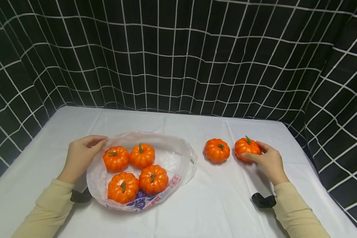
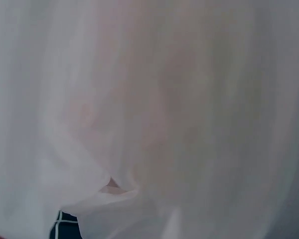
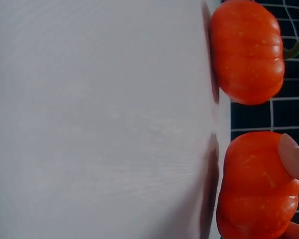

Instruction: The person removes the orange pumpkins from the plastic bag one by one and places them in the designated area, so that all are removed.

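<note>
At the right of the table, my right hand (image 1: 270, 162) grips a small orange pumpkin (image 1: 244, 148) with a green stem, thumb on its near side. In the right wrist view this pumpkin (image 3: 256, 191) shows the thumb on it. A second loose pumpkin (image 1: 216, 150) sits just to its left, apart from it. My left hand (image 1: 81, 157) pinches the left rim of a thin white plastic bag (image 1: 172, 160), spread wide with its mouth facing up. Inside lie several like pumpkins (image 1: 123, 187). The bag's translucent film (image 2: 139, 124) covers nearly the whole left wrist view.
A white cloth (image 1: 202, 205) covers the table. Black curtains with a white grid (image 1: 172, 66) stand behind it and at both sides. A black strap-like device (image 1: 263, 200) is on the right wrist.
</note>
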`<state>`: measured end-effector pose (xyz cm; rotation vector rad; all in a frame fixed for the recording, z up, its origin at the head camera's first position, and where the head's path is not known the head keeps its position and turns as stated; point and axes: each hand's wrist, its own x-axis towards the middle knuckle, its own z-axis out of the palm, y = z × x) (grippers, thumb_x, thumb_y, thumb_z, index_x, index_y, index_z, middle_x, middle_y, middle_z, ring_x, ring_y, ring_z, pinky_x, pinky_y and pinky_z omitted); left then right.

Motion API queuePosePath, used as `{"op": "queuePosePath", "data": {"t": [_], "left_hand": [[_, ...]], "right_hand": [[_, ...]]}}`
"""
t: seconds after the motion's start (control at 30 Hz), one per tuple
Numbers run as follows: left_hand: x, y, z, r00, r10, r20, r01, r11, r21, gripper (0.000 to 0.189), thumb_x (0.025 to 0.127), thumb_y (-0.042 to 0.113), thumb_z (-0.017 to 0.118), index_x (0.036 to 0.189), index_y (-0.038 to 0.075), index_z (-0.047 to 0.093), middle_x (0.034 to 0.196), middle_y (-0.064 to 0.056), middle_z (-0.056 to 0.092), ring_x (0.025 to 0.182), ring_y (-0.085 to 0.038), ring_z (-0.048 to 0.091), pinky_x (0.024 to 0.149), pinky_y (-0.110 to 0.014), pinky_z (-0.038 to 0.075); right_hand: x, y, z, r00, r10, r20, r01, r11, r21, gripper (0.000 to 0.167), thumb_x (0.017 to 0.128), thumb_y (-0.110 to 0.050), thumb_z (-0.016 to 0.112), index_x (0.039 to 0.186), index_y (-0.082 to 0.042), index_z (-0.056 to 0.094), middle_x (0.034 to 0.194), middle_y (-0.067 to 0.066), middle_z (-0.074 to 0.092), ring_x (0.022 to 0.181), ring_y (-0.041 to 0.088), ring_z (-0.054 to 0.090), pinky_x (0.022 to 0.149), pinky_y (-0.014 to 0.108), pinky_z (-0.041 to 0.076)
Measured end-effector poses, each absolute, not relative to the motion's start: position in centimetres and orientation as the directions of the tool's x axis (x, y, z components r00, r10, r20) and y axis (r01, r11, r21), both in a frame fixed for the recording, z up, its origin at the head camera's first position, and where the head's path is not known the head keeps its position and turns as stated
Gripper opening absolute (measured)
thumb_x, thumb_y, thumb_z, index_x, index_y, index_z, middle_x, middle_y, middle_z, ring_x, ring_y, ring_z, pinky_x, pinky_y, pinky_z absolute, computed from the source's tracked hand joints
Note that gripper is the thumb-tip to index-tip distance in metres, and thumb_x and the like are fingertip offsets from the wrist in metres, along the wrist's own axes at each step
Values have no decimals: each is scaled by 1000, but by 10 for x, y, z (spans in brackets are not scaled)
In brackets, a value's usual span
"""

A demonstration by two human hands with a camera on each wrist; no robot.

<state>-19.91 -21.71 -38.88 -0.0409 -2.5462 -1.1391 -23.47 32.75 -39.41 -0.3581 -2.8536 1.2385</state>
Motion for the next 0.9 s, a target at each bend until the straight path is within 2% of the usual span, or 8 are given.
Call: {"op": "queuePosePath", "data": {"t": [0.03,0.23,0.37,0.47,0.6,0.7,0.8,0.9], "left_hand": [[-200,-217,-388,-937,-113,331,171,677,716,27,96,23,66,112,2,74,109,-19,74,103,-34,69,90,-46,57],[-200,-217,-388,-938,-112,329,171,677,716,27,96,23,67,112,3,74,109,-18,75,102,-33,70,81,-7,51],[-199,-217,-388,-940,-114,321,163,676,719,27,96,23,66,112,2,74,109,-19,75,103,-34,69,89,-33,59],[-198,-216,-387,-938,-112,328,169,678,715,27,96,22,65,112,2,74,109,-19,75,102,-35,69,91,-51,56],[-197,-216,-385,-939,-113,324,166,677,717,28,96,23,65,112,1,74,108,-19,75,102,-35,69,83,-15,55],[-196,-217,-386,-940,-117,319,160,677,718,28,96,23,66,111,2,74,108,-19,75,102,-35,69,80,-6,47],[-196,-217,-387,-942,-115,316,159,675,721,29,96,24,65,112,2,74,109,-19,74,104,-35,69,89,-30,59],[-196,-216,-387,-945,-111,309,158,670,725,30,97,25,65,113,1,73,110,-20,74,105,-36,68,92,-47,57]], "right_hand": [[-235,328,-394,-974,211,-76,200,662,-722,89,85,-35,78,152,4,33,154,30,36,145,47,30,118,59,28],[-236,330,-397,-973,210,-93,213,672,-710,90,85,-37,77,152,4,32,154,32,35,144,48,31,118,59,28],[-235,329,-398,-972,212,-104,222,668,-711,90,86,-36,77,152,4,31,154,31,35,144,47,32,118,59,29],[-234,328,-399,-972,215,-97,218,661,-718,90,86,-36,77,152,4,31,154,31,36,144,47,33,118,59,30],[-233,328,-399,-973,212,-94,214,661,-720,90,86,-35,77,152,4,31,154,32,35,143,47,33,117,59,30],[-232,329,-399,-974,208,-92,210,663,-719,90,86,-34,77,152,5,30,154,33,35,144,47,32,117,59,30],[-231,329,-399,-975,207,-83,202,660,-724,91,85,-33,77,152,5,29,154,33,33,144,47,31,118,58,30],[-230,328,-399,-976,206,-75,194,653,-732,92,85,-33,77,153,6,28,155,33,32,145,47,31,118,57,30]]}}
